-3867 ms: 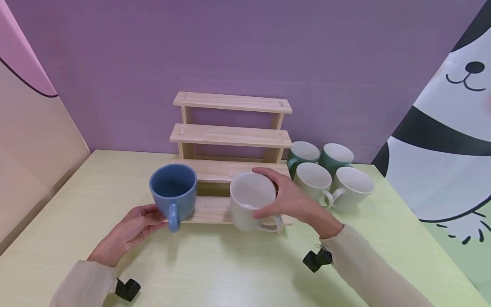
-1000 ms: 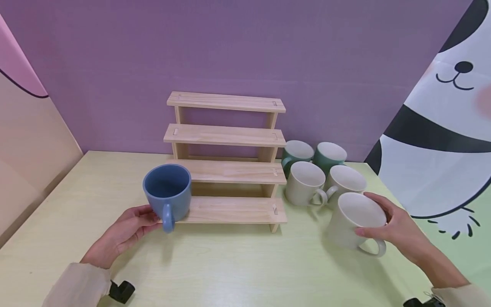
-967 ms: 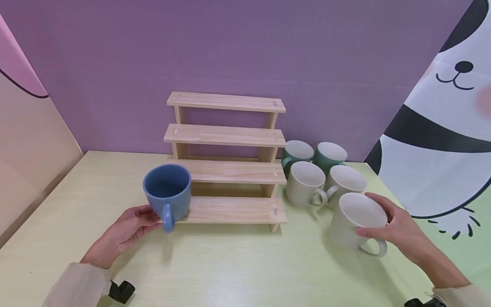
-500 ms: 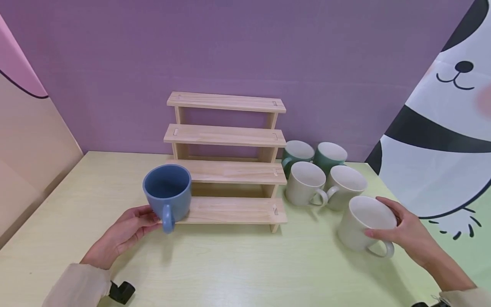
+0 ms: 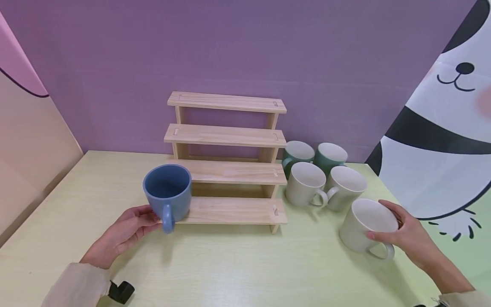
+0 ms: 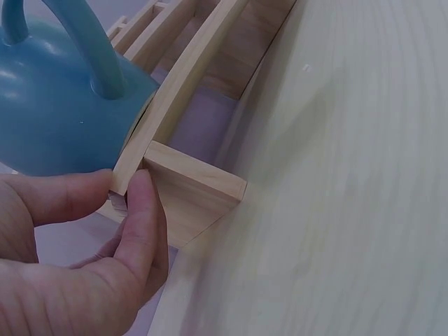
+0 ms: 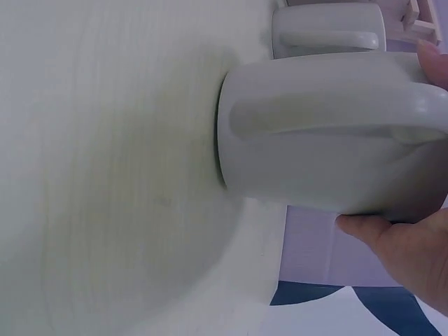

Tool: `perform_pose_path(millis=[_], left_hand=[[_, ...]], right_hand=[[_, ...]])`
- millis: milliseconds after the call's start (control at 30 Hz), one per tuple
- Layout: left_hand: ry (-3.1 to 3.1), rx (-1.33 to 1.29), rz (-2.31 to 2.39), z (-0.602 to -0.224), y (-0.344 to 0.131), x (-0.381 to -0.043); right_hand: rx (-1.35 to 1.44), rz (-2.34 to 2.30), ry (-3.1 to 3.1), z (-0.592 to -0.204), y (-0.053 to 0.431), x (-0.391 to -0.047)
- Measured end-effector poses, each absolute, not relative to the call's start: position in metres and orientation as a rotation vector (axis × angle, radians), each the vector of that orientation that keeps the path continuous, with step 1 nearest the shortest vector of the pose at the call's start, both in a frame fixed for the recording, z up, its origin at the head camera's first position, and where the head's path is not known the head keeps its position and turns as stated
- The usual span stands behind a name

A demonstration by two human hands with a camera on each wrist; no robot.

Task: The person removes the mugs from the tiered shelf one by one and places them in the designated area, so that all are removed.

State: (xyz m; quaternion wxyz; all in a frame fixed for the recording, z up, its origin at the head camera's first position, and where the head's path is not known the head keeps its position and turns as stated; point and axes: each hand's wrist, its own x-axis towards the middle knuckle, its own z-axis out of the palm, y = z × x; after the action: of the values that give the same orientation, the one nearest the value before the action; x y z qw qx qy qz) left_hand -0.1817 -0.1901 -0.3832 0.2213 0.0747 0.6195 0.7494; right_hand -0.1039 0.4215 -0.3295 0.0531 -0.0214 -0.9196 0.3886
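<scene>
My left hand [image 5: 122, 234] pinches the left end of the lowest board of a stepped wooden rack [image 5: 234, 211]. In the left wrist view, thumb and fingertips [image 6: 143, 199] sit on either side of the board's end. A blue mug [image 5: 168, 192] stands upright on that board, handle toward me. At the right, my right hand [image 5: 416, 238] holds a white mug [image 5: 358, 230] across its upper body, thumb on the near side. The right wrist view shows this mug's base [image 7: 231, 133] at or very close to the table top.
Just behind the held mug stand two more white mugs, a left one [image 5: 304, 187] and a right one [image 5: 347, 187]. Two green mugs, one left [image 5: 293, 160] and one right [image 5: 330, 157], stand behind those, right of the rack. A purple wall [image 5: 238, 47] closes the back.
From in front of the rack's right part, my right hand has carried the white mug rightward, past the other mugs, with a slight shift and lowering lately. My left hand keeps its place.
</scene>
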Motion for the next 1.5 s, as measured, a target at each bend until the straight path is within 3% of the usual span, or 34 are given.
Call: perform_pose_path(millis=[867, 1500], left_hand=[[1.672, 0.219, 2.095, -0.383, -0.19, -0.182], [1.681, 0.22, 2.092, -0.383, -0.191, -0.182]], right_hand=[[0.015, 1.282, -2.802, -0.332, 0.429, -0.102], [0.179, 1.303, -2.792, -0.305, 0.422, -0.11]])
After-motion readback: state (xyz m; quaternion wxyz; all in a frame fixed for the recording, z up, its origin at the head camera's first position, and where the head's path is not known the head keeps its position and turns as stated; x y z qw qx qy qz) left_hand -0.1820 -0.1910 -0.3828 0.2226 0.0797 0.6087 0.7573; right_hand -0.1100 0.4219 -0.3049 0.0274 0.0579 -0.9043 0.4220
